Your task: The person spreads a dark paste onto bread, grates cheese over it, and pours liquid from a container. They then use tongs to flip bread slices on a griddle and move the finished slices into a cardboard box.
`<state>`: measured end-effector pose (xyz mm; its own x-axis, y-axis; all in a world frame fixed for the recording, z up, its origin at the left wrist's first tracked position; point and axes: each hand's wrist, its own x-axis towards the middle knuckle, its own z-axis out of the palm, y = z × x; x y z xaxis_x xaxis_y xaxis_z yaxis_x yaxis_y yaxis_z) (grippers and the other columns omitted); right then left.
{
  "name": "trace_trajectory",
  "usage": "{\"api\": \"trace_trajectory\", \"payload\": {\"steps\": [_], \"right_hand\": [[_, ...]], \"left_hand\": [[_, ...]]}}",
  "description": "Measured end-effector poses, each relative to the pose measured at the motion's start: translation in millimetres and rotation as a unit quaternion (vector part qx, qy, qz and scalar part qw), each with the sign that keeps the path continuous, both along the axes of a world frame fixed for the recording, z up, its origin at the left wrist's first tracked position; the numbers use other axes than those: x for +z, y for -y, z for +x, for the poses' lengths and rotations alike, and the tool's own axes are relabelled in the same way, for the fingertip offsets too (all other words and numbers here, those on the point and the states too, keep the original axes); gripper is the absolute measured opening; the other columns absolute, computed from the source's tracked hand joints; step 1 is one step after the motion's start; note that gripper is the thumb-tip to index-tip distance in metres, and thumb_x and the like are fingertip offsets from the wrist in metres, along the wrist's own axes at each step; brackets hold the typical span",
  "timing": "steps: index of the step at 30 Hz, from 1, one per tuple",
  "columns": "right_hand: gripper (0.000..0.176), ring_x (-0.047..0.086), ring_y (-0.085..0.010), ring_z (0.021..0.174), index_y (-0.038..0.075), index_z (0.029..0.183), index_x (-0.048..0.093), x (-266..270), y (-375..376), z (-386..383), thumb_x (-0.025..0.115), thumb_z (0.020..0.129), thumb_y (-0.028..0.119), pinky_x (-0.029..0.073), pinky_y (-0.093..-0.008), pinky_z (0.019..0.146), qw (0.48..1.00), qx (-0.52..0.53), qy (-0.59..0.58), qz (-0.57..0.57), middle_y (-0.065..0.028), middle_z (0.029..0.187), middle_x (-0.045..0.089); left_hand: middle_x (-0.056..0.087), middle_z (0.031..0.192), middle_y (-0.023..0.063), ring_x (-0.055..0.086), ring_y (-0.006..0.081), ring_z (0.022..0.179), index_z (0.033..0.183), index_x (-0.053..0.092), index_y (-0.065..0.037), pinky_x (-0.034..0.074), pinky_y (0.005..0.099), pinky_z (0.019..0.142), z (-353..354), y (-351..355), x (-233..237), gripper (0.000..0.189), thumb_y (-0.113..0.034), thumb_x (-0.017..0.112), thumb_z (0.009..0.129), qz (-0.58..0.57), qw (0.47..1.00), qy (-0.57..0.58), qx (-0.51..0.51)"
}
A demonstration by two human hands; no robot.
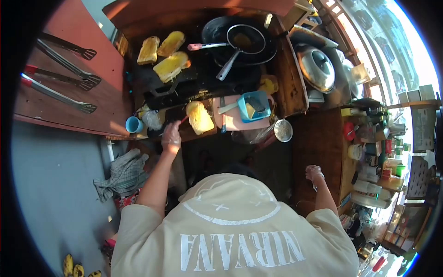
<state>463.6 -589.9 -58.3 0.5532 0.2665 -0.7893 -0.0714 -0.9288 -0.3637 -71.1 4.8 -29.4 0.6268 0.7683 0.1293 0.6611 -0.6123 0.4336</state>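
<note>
My left hand (171, 135), in a clear plastic glove, is closed at the left of the wooden board. A thin red handle (184, 118) sticks out of it toward a slice of bread with a yellow topping (200, 118). Out to the right, well away from the food, is my right hand (314, 172), also gloved. Its fingers are curled, and what they hold, if anything, is too small to tell. A pink cutting board (231, 121) beside the bread carries a blue tub (254, 106) with utensils in it.
Three topped bread slices (171, 67) lie on the black griddle (150, 82), beside a large black pan (212, 30) with a smaller pan in it. Several tongs (69, 92) hang at left. A blue cup (134, 124), a cloth (122, 173) and a domed lid (318, 69) are around.
</note>
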Motion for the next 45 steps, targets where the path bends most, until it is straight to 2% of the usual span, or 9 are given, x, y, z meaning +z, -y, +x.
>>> {"api": "trace_trajectory", "payload": {"steps": [3,5,8,23,27,33,39,41,45], "right_hand": [[0.023,0.066,-0.0236,0.109,0.017,0.11,0.072,7.7,-28.1,-72.8,0.064,0.092,0.029,0.058,-0.0387,0.083,0.987,0.157,-0.012,-0.03,-0.0035,0.121,0.068],[0.02,0.069,-0.0223,0.096,0.013,0.111,0.071,31.4,-67.0,-121.6,0.059,0.097,0.021,0.059,-0.0361,0.078,0.986,-0.002,-0.088,-0.143,-0.0049,0.108,0.071],[0.021,0.068,-0.0199,0.084,0.009,0.113,0.07,53.2,-99.7,-172.4,0.056,0.098,0.016,0.059,-0.0336,0.073,0.992,-0.025,-0.054,-0.114,-0.0053,0.099,0.071],[0.014,0.066,-0.0203,0.068,0.006,0.1,0.071,21.9,-102.5,-183.6,0.061,0.092,0.009,0.057,-0.0334,0.063,0.996,-0.058,-0.043,-0.055,-0.0066,0.086,0.069],[0.015,0.066,-0.0198,0.069,0.006,0.102,0.071,19.5,-101.9,-186.5,0.061,0.092,0.01,0.056,-0.033,0.063,0.995,0.005,-0.045,-0.091,-0.0066,0.089,0.07],[0.017,0.068,-0.0186,0.074,0.006,0.106,0.071,0.8,-95.4,-174.1,0.061,0.093,0.01,0.057,-0.0319,0.065,0.994,-0.063,-0.075,-0.044,-0.0061,0.093,0.071],[0.021,0.069,-0.0193,0.078,0.006,0.112,0.069,-6.6,-92.7,-165.8,0.058,0.094,0.006,0.057,-0.0315,0.067,0.99,-0.105,-0.086,-0.037,-0.0067,0.099,0.071],[0.021,0.069,-0.0201,0.079,0.005,0.112,0.068,-79.8,-36.3,-144.2,0.057,0.095,0.009,0.057,-0.034,0.069,0.976,0.212,-0.005,0.052,-0.0072,0.1,0.07],[0.022,0.068,-0.0216,0.078,0.004,0.112,0.067,-94.4,-23.8,-134.4,0.055,0.096,0.013,0.056,-0.037,0.068,0.988,0.098,-0.092,0.069,-0.0075,0.097,0.07]], "left_hand": [[0.062,0.097,0.0126,0.06,0.0349,0.098,0.115,0.062,-0.014,0.051,0.0445,0.086,8.9,2.2,10.4,0.041,0.007,0.056,0.08,-0.022,0.999,0.008,0.038],[0.061,0.096,0.0117,0.06,0.0336,0.1,0.116,0.061,-0.015,0.051,0.0437,0.087,5.7,16.5,5.5,0.042,0.006,0.058,0.079,-0.027,0.998,-0.043,-0.026],[0.061,0.095,0.0112,0.06,0.0327,0.099,0.115,0.062,-0.016,0.051,0.043,0.088,6.7,15.1,9.7,0.041,0.004,0.059,0.079,-0.017,0.998,-0.039,-0.046],[0.061,0.09,0.0132,0.061,0.0362,0.09,0.109,0.065,-0.013,0.05,0.046,0.081,-7.2,-22.3,20.6,0.035,0.004,0.058,0.08,0.001,1.0,0.029,-0.004],[0.062,0.092,0.0133,0.061,0.0361,0.092,0.109,0.065,-0.014,0.05,0.046,0.08,-0.7,-29.7,20.5,0.034,0.005,0.057,0.081,0.005,1.0,0.023,0.011],[0.062,0.09,0.0125,0.061,0.0347,0.091,0.106,0.066,-0.013,0.05,0.045,0.08,-19.0,4.5,6.4,0.031,0.004,0.057,0.081,-0.04,0.998,-0.016,-0.048],[0.061,0.092,0.0142,0.06,0.0368,0.09,0.11,0.065,-0.013,0.049,0.0468,0.079,15.0,-33.2,21.3,0.033,0.003,0.055,0.083,-0.019,0.997,0.075,0.009],[0.061,0.094,0.0137,0.06,0.0362,0.09,0.11,0.065,-0.013,0.049,0.0458,0.08,14.8,-28.7,16.1,0.034,0.004,0.055,0.081,-0.001,0.997,0.066,-0.025],[0.062,0.093,0.0108,0.061,0.0336,0.09,0.108,0.065,-0.015,0.05,0.0454,0.08,-6.2,9.3,4.7,0.034,0.002,0.057,0.081,-0.021,0.995,-0.026,-0.098]]}}
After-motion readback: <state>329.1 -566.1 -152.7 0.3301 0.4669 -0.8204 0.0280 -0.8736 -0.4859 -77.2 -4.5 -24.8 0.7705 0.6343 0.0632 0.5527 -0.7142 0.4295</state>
